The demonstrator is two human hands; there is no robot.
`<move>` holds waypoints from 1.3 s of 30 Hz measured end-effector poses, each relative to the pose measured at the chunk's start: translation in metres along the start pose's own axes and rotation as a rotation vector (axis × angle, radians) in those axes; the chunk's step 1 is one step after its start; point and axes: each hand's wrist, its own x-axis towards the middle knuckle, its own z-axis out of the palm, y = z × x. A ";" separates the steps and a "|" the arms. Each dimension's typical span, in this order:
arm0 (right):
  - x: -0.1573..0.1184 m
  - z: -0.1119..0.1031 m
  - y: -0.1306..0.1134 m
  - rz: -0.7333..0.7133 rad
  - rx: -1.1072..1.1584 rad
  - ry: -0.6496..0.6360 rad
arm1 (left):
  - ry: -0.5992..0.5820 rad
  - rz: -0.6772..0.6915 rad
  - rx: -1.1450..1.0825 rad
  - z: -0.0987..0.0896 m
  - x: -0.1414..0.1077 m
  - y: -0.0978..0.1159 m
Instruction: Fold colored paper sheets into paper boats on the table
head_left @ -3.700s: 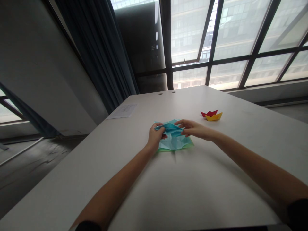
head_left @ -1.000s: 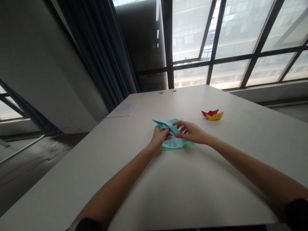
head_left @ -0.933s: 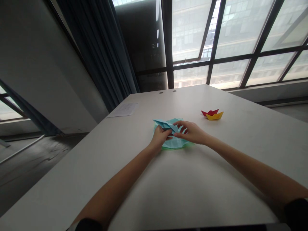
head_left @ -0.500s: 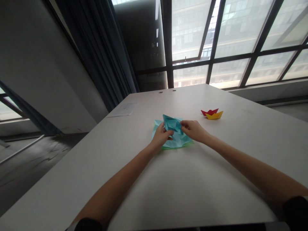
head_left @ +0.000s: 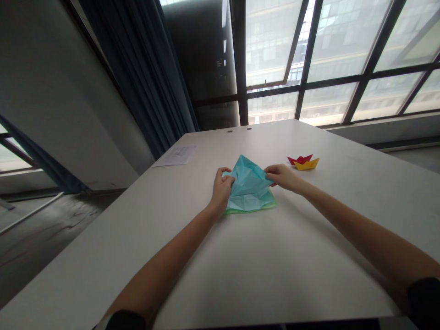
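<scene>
A creased light-blue paper (head_left: 250, 178) is raised between my two hands, partly spread, with a peak at its top. My left hand (head_left: 222, 187) pinches its left edge between thumb and fingers. At the right corner, the fingertips of my right hand (head_left: 282, 178) are closed on the same paper. Beneath it lie flat, creased sheets (head_left: 250, 202), pale blue with a green edge showing at the front; the raised paper hides their back part.
On the white table (head_left: 275, 266), a red paper boat (head_left: 299, 159) and a yellow paper boat (head_left: 305, 164) sit together right of my hands. A printed white sheet (head_left: 175, 156) lies at the back left. Windows and a dark curtain (head_left: 144, 68) stand behind.
The compact folded blue paper has been opened out into a wider, peaked shape. My hands have moved apart, the left slightly leftward and the right slightly rightward.
</scene>
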 end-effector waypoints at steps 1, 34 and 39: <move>-0.002 0.000 -0.002 -0.010 0.003 0.001 | 0.000 -0.024 0.016 0.000 0.001 -0.001; -0.005 -0.002 -0.008 -0.105 -0.266 0.114 | 0.029 -0.006 0.013 -0.007 0.013 -0.008; -0.002 -0.004 -0.003 0.022 0.063 0.049 | 0.119 0.042 0.129 -0.016 0.021 -0.017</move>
